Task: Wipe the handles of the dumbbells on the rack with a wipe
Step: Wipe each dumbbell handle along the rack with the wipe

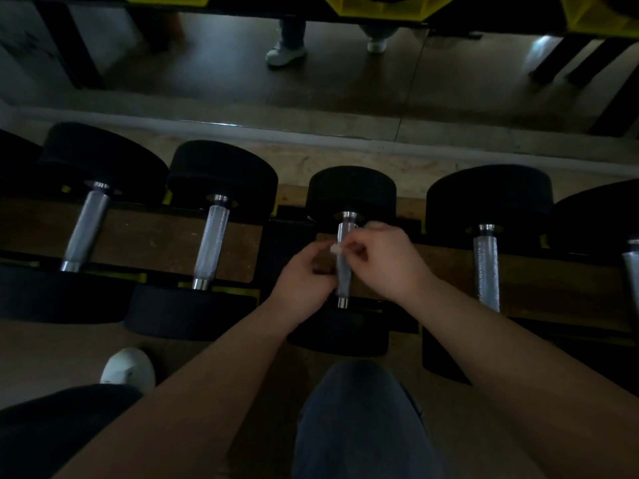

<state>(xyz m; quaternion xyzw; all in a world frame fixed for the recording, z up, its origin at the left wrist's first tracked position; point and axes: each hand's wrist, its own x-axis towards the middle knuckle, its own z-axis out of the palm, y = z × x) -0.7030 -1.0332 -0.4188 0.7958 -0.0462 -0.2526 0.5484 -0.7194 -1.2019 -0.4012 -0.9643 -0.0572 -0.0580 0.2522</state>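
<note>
Item: small white wipe (334, 249), pinched between the curled fingertips of my left hand (306, 278) and right hand (383, 257). Location: against the handle (343, 274) of the middle dumbbell (351, 191) (knurled steel, black ends), lying on the rack (290, 243).

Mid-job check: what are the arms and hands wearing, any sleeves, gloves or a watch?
The left hand and right hand are ungloved, with no rings showing. The left forearm and right forearm are bare to the frame edge: no sleeve, watch or band visible. Dim light may hide small details.
</note>
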